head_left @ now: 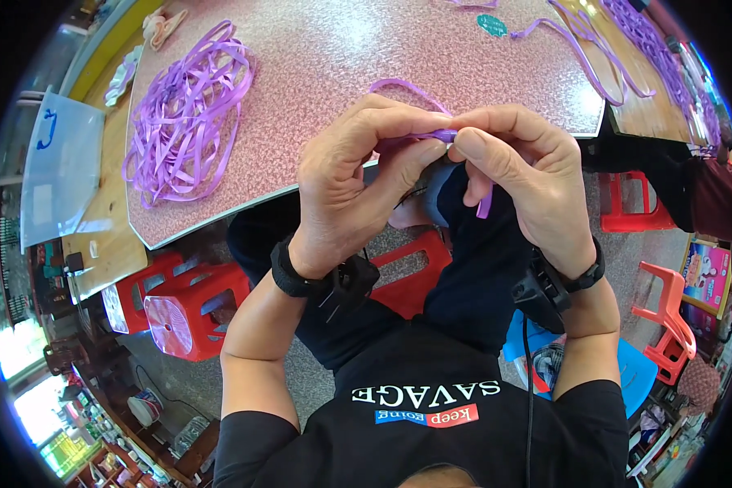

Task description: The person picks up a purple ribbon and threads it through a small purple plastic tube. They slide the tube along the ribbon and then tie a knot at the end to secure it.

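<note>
A purple ribbon [485, 202] is pinched between both my hands, just past the near edge of the table. My left hand [346, 171] closes thumb and forefinger on a folded or bunched part of it. Right beside that, the thumb and forefinger of my right hand [529, 159] grip the same ribbon, fingertips almost touching. One end hangs below my right fingers, while a loop arches above the left ones. Whether the bunched part is knotted is hidden by my fingertips. Both wrists wear black straps with small dark devices.
On the speckled pink table [301, 98], a tangled heap of purple ribbon [191, 118] lies at left. More ribbon strands [581, 49] and a teal round tag [492, 25] are at far right. Red stools [191, 313] stand below the table's left side; a blue stool [636, 374] is at right.
</note>
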Motion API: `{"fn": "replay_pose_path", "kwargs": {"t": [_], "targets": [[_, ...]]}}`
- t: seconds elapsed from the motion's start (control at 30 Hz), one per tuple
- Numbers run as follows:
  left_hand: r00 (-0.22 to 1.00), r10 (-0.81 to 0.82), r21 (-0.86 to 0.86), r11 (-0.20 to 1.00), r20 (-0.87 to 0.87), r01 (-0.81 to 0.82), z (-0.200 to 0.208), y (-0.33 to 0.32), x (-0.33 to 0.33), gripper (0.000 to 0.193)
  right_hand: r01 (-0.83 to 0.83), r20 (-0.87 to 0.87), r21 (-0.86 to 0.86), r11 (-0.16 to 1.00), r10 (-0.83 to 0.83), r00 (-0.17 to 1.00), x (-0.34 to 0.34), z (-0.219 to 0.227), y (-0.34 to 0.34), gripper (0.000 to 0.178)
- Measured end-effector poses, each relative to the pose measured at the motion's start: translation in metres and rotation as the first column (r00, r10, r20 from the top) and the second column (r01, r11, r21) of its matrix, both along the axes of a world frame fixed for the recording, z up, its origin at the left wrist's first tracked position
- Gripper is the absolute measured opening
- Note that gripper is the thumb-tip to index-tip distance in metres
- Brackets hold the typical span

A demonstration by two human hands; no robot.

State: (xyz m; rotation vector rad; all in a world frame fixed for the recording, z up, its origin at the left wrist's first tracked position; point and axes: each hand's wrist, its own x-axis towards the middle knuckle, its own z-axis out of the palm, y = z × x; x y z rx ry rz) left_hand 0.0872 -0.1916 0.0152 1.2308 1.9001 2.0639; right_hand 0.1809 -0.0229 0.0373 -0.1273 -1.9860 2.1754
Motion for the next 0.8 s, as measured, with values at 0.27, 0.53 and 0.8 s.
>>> {"fn": "replay_pose_path", "kwargs": {"t": [0.27, 0.53, 0.8], "targets": [[0.976, -0.126, 0.008, 0.992, 0.176, 0.127, -0.004, -0.002, 0.0, 0.021, 0.109, -0.224, 0.152, 0.982, -0.073, 0.972, -0.002, -0.003, -0.007, 0.013], [0.948, -0.126, -0.025, 0.99, 0.292, 0.139, 0.01, -0.009, -0.008, 0.013, 0.193, -0.388, 0.448, 0.873, -0.004, 0.921, -0.006, -0.011, -0.005, 0.017], [0.952, 0.284, 0.035, 0.959, -0.115, -0.282, 0.099, -0.08, -0.105, 0.015, 0.206, -0.294, 0.362, 0.909, -0.098, 0.951, -0.018, 0.0, 0.033, 0.022]]}}
